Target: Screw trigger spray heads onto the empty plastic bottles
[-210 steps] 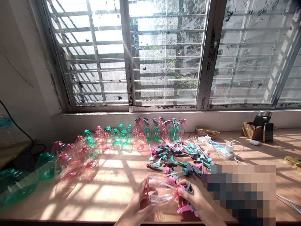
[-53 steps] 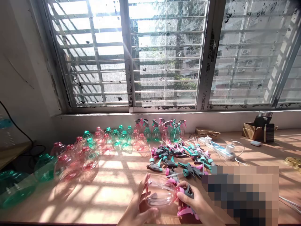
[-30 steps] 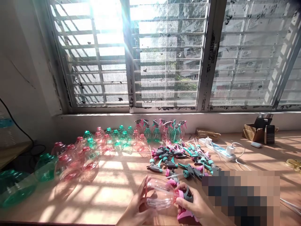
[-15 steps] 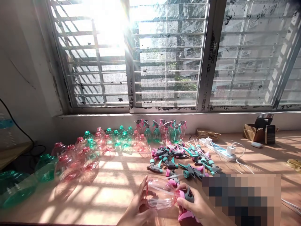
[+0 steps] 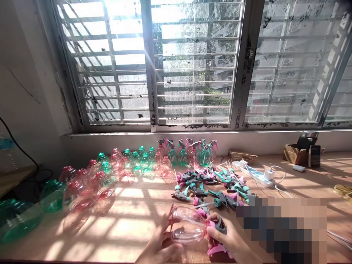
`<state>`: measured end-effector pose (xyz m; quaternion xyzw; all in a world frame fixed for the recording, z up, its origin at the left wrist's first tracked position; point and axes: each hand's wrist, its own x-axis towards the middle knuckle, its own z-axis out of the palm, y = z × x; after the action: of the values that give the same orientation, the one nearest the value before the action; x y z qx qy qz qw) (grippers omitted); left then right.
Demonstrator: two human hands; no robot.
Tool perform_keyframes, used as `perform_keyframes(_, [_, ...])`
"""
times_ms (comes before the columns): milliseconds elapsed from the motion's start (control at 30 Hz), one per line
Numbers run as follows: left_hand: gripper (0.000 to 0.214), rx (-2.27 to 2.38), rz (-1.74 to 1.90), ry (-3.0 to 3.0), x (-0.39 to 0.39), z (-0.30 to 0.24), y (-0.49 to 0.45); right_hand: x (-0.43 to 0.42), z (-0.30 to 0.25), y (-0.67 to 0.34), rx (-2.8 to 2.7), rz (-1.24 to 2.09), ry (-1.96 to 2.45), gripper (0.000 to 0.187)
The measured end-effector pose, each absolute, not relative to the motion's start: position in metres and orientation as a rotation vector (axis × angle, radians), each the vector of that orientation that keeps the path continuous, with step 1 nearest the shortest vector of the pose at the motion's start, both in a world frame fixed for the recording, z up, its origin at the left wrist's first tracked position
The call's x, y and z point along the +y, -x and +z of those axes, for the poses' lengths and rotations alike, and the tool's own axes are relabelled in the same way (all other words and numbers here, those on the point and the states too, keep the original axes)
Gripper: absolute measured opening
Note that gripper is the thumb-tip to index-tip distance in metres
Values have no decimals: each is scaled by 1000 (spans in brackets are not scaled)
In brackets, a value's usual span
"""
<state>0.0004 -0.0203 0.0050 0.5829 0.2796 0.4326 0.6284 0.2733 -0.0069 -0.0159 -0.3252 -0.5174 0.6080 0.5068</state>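
Observation:
A clear pink plastic bottle lies sideways in my two hands at the table's near edge. My left hand cups its base, fingers wrapped round it. At the bottle's neck my right hand is closed on a pink and grey spray trigger head. A thin dip tube runs inside the bottle. Just beyond my hands lies a heap of loose pink, teal and grey trigger heads.
Empty pink and green bottles crowd the wooden table at left. Finished spray bottles stand by the window sill. A power strip, a cardboard box and a blurred patch lie to the right.
The bottle and trigger head have stayed in my hands, shifting and turning slightly. The view has tipped a little up and down.

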Motion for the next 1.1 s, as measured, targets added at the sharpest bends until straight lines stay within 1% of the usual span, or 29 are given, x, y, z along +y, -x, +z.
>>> perform_keyframes(100, [101,625,979,-1294,-17,0,1,-8,-18,-272,-1268,1457,780,54])
perform_keyframes(267, [96,670,976,-1292,-14,-5,3,-9,-18,-271,-1276,1448,792,54])
perform_keyframes(367, [96,752,984,-1293,-15,-1,2,-9,-17,-272,-1276,1445,795,54])
perform_keyframes(533, [88,809,1000,-1333,-16,10,-2,-10,-16,-272,-1314,1395,813,52])
perform_keyframes(667, [87,834,995,-1352,-13,10,-2,-12,-15,-274,-1330,1386,882,50])
perform_keyframes(833, [96,831,961,-1328,-13,2,2,-12,-14,-274,-1304,1414,833,48])
perform_keyframes(1000, [108,800,963,-1327,-17,5,3,-9,-12,-273,-1261,1430,793,51])
perform_keyframes(1100, [112,777,934,-1350,-18,6,3,-8,-13,-274,-1256,1427,798,52])
